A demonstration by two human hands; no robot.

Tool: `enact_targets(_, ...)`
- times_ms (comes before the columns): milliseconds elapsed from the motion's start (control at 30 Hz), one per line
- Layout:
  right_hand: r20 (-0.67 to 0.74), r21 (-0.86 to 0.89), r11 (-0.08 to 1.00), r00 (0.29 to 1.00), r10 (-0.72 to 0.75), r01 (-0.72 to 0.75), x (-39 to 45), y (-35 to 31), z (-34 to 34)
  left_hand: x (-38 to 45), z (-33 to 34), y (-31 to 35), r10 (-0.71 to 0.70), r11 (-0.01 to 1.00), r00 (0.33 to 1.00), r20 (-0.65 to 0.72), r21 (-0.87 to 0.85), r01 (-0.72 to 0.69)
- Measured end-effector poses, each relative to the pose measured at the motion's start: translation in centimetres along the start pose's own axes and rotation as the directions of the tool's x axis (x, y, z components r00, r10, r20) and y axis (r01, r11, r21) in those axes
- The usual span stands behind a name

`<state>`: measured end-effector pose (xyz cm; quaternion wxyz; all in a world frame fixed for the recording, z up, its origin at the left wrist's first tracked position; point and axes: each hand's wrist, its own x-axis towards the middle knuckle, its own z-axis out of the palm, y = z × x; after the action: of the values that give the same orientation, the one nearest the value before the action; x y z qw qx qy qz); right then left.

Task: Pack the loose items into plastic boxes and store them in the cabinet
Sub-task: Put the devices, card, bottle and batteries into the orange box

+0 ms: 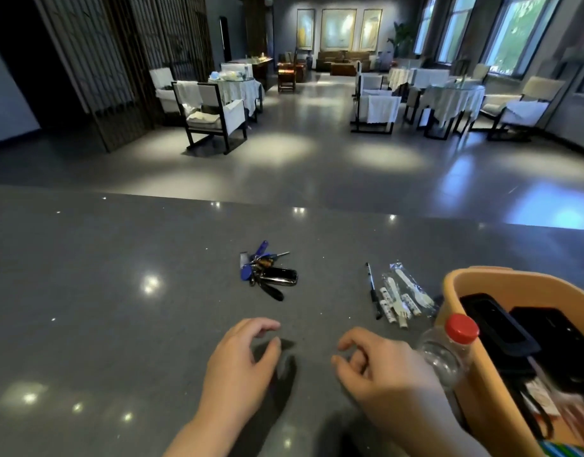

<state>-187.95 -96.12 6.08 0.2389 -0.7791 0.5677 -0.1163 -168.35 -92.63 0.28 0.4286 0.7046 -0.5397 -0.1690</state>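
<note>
On the grey counter [102, 291] lies a bunch of keys [267, 273] with blue tags and a black fob, ahead of my hands. To its right lie a black pen [372, 290] and several wrapped plastic cutlery packets [401, 296]. An orange plastic box [482, 384] stands at the right edge, holding black devices and a clear bottle with a red cap [449, 344]. My left hand [238, 364] hovers over the counter with curled fingers, holding nothing. My right hand [379, 367] is beside the box, fingers loosely curled and apart, also with nothing in it.
Beyond the counter's far edge [284, 201] is a dining hall with a shiny floor, white-covered chairs [215, 113] and tables [449, 97]. A dark slatted screen [119, 61] stands at the left, windows at the right.
</note>
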Motion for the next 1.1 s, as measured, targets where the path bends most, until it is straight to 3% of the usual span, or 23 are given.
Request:
enact_targets(300, 0.008, -0.007, 0.991, 0.991, 0.135, -0.134, 5.4, -1.1, 4.3, 13.6, 0.3, -7.2, 0.002, 0.983, 0.997, 0.073, 0.186, -0.016)
enact_targets(500, 0.027, 0.007, 0.976, 0.975, 0.219, -0.219, 6.7, 1.1, 5.0, 19.7, 3.9, -10.6, -0.016, 0.946, 0.972, 0.235, 0.317, -0.062)
enact_targets(667, -0.152, 0.068, 0.964, 0.953, 0.263, -0.255, 8.3, 3.6, 5.2, 18.8, 5.6, -10.2, 0.016, 0.946, 0.988, 0.157, 0.319, -0.066)
enact_targets(800, -0.304, 0.003, 0.932, 0.888, 0.346, -0.362, 11.6, 5.2, 5.8, 16.5, 5.8, -8.7, 0.021, 0.971, 0.987, 0.157, 0.233, -0.058)
enact_targets(933, -0.298, -0.039, 0.872, 0.838, 0.456, -0.488, 14.7, 5.9, 6.1, 14.5, 5.8, -8.1, 0.032, 0.988, 0.977, 0.211, 0.139, -0.062)
enact_targets(1100, -0.301, -0.076, 0.83, 0.806, 0.51, -0.553, 16.4, 6.2, 6.1, 13.3, 5.2, -8.3, 0.056, 0.991, 0.982, 0.182, 0.112, -0.077)
